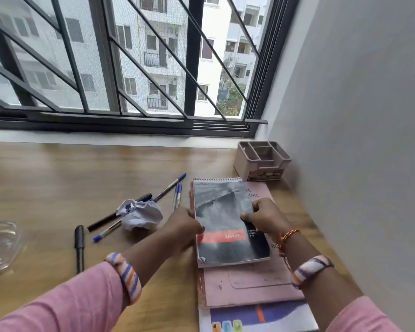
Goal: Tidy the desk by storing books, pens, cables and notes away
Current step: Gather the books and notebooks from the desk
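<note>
Now both my left hand (182, 224) and right hand (265, 215) grip the spiral pad (223, 219) by its sides, atop the pink book (249, 283) near the desk's (58, 168) right edge.

The counter (58, 178) under my arms is wood-grain, smooth with a soft sheen. My spiral pad (225, 219) has a worn, creased card cover, dull grey with a scuffed red band, and wire binding at 12 o'clock. Below it lies a matt pink book (249, 286), stained. The crumpled paper ball (139, 214) at 9 o'clock is rough. The pen organiser (261, 161) is matt plastic. My sleeves are pink cloth.
</note>
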Demonstrator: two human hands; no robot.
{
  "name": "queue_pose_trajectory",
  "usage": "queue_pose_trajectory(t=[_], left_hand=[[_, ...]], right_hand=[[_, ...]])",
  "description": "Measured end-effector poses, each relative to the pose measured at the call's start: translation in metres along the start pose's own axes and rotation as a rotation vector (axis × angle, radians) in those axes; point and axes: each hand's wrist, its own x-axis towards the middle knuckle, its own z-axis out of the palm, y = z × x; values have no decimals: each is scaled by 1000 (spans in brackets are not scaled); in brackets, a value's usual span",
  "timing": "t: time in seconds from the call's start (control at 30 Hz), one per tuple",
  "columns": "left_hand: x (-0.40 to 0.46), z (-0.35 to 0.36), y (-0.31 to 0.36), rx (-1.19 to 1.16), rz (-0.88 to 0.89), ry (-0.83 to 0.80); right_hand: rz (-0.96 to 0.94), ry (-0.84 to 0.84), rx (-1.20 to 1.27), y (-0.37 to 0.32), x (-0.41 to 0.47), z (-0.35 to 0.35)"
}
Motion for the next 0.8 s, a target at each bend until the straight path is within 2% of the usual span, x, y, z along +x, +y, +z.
queue_pose_trajectory(t=[0.23,0.47,0.6,0.8], left_hand=[[-5,-1,-9,-63,91,14],[-15,-5,-16,-47,88,73],[-32,-23,-11,29,194,42],[-66,-46,-6,177,312,-116]], right_hand=[[-32,89,-269,-4,-5,2],[-97,281,-512,-15,-28,10],[-185,194,-493,-36,-50,18],[-358,75,-336,-60,-99,46]])
